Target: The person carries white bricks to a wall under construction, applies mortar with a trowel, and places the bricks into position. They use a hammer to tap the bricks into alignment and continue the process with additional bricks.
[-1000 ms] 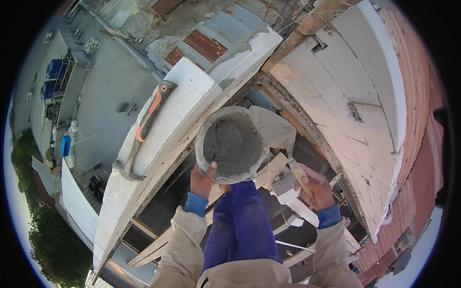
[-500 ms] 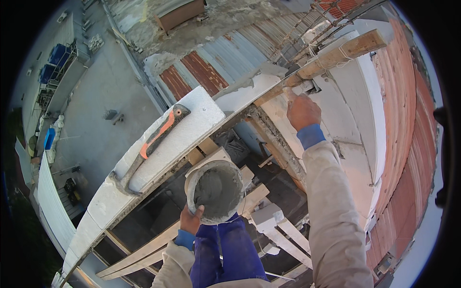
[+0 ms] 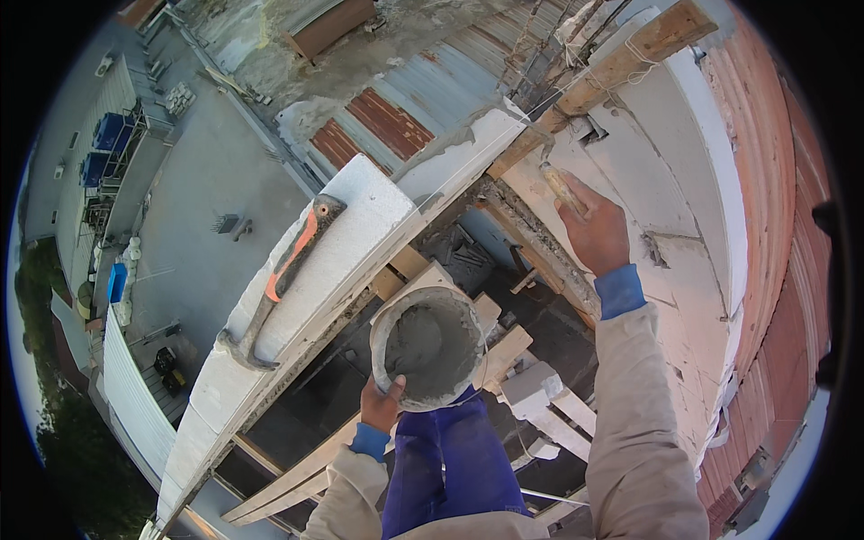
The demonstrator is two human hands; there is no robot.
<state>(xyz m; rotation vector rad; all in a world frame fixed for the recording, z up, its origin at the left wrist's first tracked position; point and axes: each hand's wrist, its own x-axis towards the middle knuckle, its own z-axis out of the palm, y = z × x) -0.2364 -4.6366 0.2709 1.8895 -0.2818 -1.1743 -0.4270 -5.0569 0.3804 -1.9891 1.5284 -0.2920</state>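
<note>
Noting right hand (image 3: 597, 229) drawn back from beam (image 3: 637, 54), grasping now-visible trowel (image 3: 561, 186); left hand (image 3: 380, 403) grips bucket (image 3: 453, 396); I judge trowelling underway.

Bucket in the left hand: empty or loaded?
Loaded: grey, wet-looking mortar shows inside the bucket. How deep it goes, cannot tell from this angle.

grey mortar (image 3: 436, 346), tan trowel handle (image 3: 563, 190), orange-and-black hammer grip (image 3: 304, 247), blue cuffs (image 3: 621, 292), purple-blue trousers (image 3: 450, 459)
</note>
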